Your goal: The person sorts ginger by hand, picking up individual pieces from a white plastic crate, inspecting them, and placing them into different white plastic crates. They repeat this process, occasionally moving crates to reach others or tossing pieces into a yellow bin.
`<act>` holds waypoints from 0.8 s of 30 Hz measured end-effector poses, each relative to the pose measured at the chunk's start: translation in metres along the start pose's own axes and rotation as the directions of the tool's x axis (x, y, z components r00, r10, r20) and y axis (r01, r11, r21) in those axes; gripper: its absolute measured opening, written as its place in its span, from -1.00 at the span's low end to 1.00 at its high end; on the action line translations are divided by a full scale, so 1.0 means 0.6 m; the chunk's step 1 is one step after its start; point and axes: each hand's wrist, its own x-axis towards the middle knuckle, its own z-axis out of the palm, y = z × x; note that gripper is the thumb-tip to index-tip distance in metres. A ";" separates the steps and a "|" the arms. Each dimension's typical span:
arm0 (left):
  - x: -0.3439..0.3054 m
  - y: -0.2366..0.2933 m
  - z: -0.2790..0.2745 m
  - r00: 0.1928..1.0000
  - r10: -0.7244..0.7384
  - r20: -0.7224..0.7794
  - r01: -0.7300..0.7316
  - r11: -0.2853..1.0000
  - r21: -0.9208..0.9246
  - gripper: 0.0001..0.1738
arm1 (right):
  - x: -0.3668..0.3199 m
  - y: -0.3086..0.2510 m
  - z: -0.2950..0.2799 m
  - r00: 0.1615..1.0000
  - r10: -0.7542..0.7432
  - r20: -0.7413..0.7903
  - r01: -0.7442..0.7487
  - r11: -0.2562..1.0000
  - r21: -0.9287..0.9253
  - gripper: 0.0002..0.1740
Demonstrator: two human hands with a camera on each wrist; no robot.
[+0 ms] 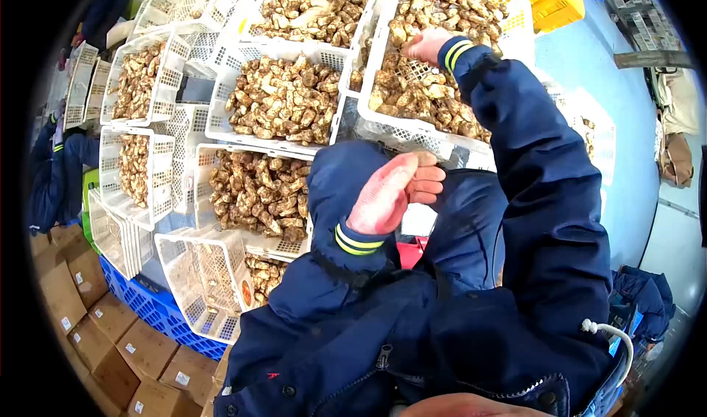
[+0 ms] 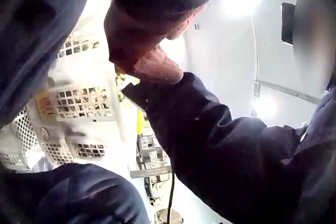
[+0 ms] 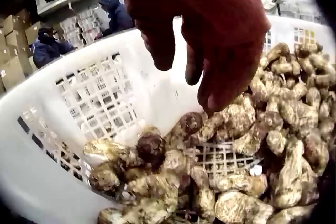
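Note:
Brown-and-cream mushrooms (image 1: 423,97) lie in a large white basket (image 1: 375,56) at the upper right of the head view. My right hand (image 1: 428,47) is over this basket. In the right wrist view the hand (image 3: 205,35) has its fingers hanging down, relaxed and apart, just above the mushrooms (image 3: 236,121), with nothing visible between them; a patch of basket floor shows below. My left hand (image 1: 394,192) hovers over my lap with loosely bent fingers and no visible object. The left wrist view shows that hand (image 2: 149,50) near my right sleeve, fingertips partly hidden.
More white baskets of mushrooms (image 1: 283,97) stand to the left and behind. An empty-looking tilted basket (image 1: 173,270) leans at the lower left near a blue crate (image 1: 155,310) and cardboard boxes (image 1: 140,347). A yellow crate (image 1: 556,5) is at the upper right. Other people work farther off.

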 end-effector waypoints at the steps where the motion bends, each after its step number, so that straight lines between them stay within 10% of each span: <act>1: 0.003 -0.002 -0.003 1.000 0.003 0.028 -0.003 1.000 -0.024 -0.56 | 0.008 0.008 0.019 0.999 -0.037 0.036 0.040 0.996 -0.081 -0.54; 2: 0.007 -0.003 -0.003 0.999 -0.017 0.029 0.018 0.999 -0.034 -0.56 | 0.034 0.034 0.055 0.979 -0.197 -0.051 0.182 0.960 -0.212 -0.50; 4: 0.012 -0.009 -0.007 0.999 0.001 0.050 0.003 0.998 -0.069 -0.56 | 0.045 0.025 0.081 0.980 -0.017 0.199 0.059 0.977 -0.206 -0.44; 7: 0.020 -0.008 -0.013 0.999 -0.035 0.008 0.035 0.997 -0.067 -0.56 | 0.057 0.063 0.156 0.988 -0.149 -0.036 0.130 0.940 -0.316 -0.37; 15: 0.023 -0.011 -0.012 1.000 -0.025 0.014 0.026 0.997 -0.078 -0.57 | -0.006 0.023 0.093 0.993 -0.121 -0.008 0.114 0.950 -0.290 -0.41; 22: 0.018 0.016 -0.015 0.966 0.177 -0.187 -0.151 0.978 0.145 -0.58 | -0.136 0.060 0.007 0.913 -0.280 -0.295 0.375 0.861 0.343 -0.45; 24: 0.023 0.020 -0.004 0.965 0.194 -0.179 -0.159 0.968 0.192 -0.50 | -0.206 0.034 -0.008 0.865 -0.373 -0.335 0.469 0.838 0.278 -0.48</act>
